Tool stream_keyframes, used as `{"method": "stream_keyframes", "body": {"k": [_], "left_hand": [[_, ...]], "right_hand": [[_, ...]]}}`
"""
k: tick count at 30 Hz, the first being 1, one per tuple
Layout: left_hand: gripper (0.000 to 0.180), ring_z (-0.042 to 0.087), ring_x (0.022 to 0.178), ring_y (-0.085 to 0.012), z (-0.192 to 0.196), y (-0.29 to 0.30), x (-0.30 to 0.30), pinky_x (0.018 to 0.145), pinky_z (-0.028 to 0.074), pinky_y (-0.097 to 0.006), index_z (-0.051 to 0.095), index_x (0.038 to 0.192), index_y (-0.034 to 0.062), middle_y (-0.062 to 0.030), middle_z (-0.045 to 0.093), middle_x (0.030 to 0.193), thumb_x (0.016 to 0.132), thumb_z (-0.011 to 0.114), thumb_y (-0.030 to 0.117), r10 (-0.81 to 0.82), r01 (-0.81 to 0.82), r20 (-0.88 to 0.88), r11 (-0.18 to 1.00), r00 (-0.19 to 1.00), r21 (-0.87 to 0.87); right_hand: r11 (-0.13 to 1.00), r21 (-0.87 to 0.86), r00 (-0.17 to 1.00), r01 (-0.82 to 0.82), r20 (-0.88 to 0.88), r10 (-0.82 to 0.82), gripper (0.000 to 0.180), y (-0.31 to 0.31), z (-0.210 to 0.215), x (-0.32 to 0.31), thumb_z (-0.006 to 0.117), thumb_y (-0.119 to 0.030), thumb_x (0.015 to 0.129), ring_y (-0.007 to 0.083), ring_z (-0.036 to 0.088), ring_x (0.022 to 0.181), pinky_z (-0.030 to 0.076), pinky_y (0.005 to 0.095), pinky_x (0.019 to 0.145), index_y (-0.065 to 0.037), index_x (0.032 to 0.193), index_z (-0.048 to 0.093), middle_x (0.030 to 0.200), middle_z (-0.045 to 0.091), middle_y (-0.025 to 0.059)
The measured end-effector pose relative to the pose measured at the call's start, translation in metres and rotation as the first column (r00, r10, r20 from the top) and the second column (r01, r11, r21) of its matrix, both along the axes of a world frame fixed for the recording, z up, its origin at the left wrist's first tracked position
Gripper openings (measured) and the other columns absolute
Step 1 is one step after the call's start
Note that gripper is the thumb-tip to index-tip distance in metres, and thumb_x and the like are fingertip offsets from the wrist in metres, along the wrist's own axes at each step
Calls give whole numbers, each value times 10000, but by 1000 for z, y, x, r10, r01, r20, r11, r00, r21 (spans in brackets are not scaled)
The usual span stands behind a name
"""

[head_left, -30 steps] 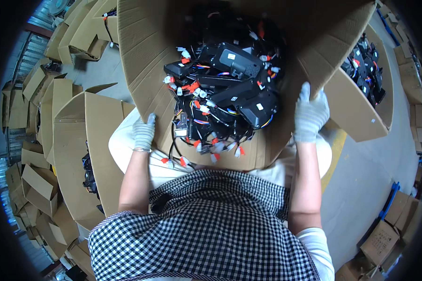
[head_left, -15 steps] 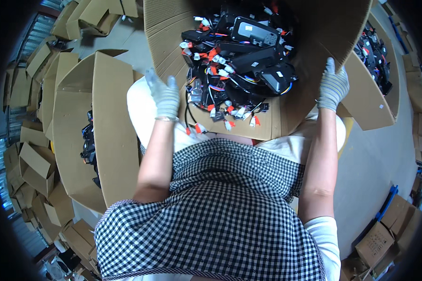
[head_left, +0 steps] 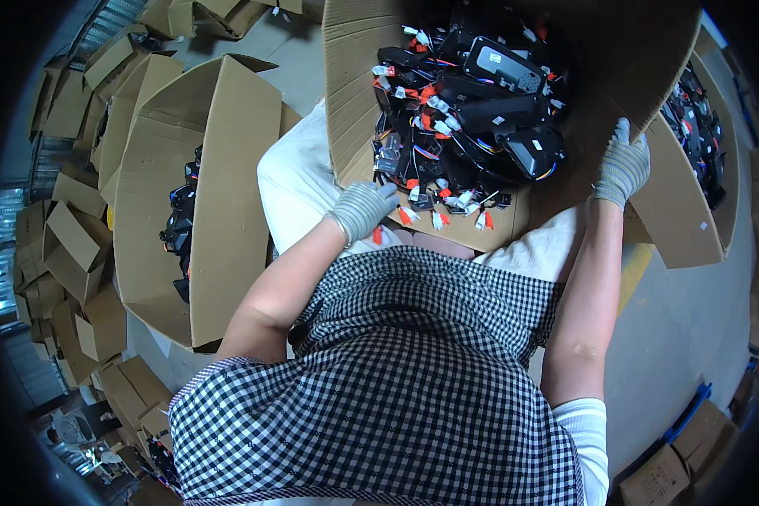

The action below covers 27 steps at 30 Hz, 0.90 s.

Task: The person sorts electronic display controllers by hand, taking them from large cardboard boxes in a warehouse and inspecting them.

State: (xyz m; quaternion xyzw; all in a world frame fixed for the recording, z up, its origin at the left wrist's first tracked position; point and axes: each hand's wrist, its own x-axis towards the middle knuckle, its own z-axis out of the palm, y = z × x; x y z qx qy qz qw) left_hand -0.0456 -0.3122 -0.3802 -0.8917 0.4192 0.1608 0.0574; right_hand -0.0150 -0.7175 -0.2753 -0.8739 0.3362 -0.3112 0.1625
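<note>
A large open cardboard box (head_left: 351, 80) tilts toward me between my knees. Piled inside are black plastic units (head_left: 506, 66) with coloured wires and white and red connectors (head_left: 440, 221), some hanging over the box's near lip. My left hand (head_left: 364, 211), in a striped grey glove, is at that lip on the left. Its fingers are bent round a hanging connector cable, mostly hidden by the glove; a red connector (head_left: 378, 235) pokes out below. In the same kind of glove, my right hand (head_left: 623, 172) grips the box's right side wall, thumb pointing up.
To my left stands an open cardboard box (head_left: 236, 202) with black units in it. Another box (head_left: 681, 207) of such units is at the right. Several cartons (head_left: 76, 232) are heaped at far left, and cartons (head_left: 654, 477) lie by a blue bar (head_left: 690, 413) at lower right.
My left hand has moved right and down from beside the box's left wall to the cables at its near lip, and its fingers have closed. My right hand stays on the box wall. The view has shifted.
</note>
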Motion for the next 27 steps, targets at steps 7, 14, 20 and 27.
{"method": "stream_keyframes", "body": {"k": [7, 14, 20, 27], "left_hand": [[229, 612, 844, -271, -17, -1, -6, 725, 489, -395, 656, 918, 157, -71, 601, 875, 691, 669, 189, -12, 12, 12, 1000, 1000, -4], [211, 610, 830, -296, 26, 27, 1, 701, 470, -396, 655, 898, 91, -86, 659, 920, 714, 642, 193, 240, -226, -40, 828, 970, -513], [233, 606, 752, -292, 57, 35, -1, 703, 477, -403, 658, 960, 117, -65, 662, 844, 732, 611, 131, 97, -127, -84, 843, 992, -523], [259, 619, 787, -326, 73, 17, 2, 709, 483, -387, 645, 1037, 74, -148, 660, 858, 799, 629, 175, 321, -406, -259, 811, 911, -421]], "right_hand": [[978, 131, 958, -163, 260, 124, 452, -29, -30, -38, 581, -394, 870, 260, 597, 779, 467, 363, 737, -37, 1148, 582, 823, 627, 92], [920, 352, 828, -170, 558, -60, 275, -36, 34, -151, 548, -242, 926, 43, 406, 577, 326, 192, 498, -36, 1103, 595, 713, 506, -25], [837, 344, 798, -426, 579, 168, 302, 86, 71, -156, 517, -138, 933, 50, 454, 603, 378, 183, 514, -39, 1215, 560, 778, 550, 5], [590, 615, 799, -524, 114, 591, 230, 157, 28, -146, 608, -177, 876, 180, 595, 643, 462, 289, 602, -24, 1048, 606, 750, 622, 110]]}}
